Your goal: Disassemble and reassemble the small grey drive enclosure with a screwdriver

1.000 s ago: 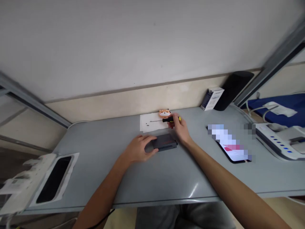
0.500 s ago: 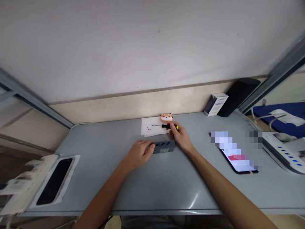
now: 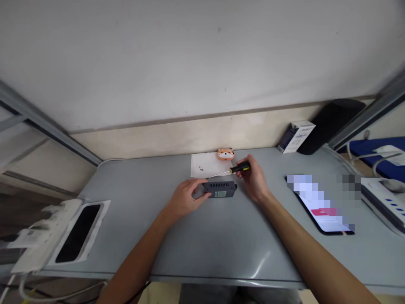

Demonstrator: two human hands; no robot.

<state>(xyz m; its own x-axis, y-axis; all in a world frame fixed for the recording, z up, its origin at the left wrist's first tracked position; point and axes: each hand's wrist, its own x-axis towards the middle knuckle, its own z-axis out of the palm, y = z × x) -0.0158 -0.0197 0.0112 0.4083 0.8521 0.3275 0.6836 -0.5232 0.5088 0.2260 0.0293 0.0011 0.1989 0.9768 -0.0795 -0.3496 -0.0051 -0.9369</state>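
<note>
A dark grey, box-shaped device (image 3: 221, 189) with a row of vent slots and a pale label stands on the grey table. My left hand (image 3: 186, 197) grips its left end between thumb and fingers. In my right hand (image 3: 255, 179) is a black-and-yellow screwdriver (image 3: 241, 167), its thin shaft pointing left to just above the device's left end, near my left fingertips. Whether the tip touches anything I cannot tell. Behind the device lies white paper (image 3: 209, 162) with several tiny dark screws (image 3: 201, 169) on it. An orange animal-faced case (image 3: 225, 154) sits at the paper's right.
On the right lie a lit phone (image 3: 319, 211) and a white power strip (image 3: 379, 198). A small box (image 3: 296, 137) and a black cylinder (image 3: 332, 124) stand at the back right. Another dark phone (image 3: 79, 232) rests on the left beside a second power strip (image 3: 47, 240).
My right hand has drawn the screwdriver back from over the paper and angled its tip down toward the device's left end. The view has shifted slightly.
</note>
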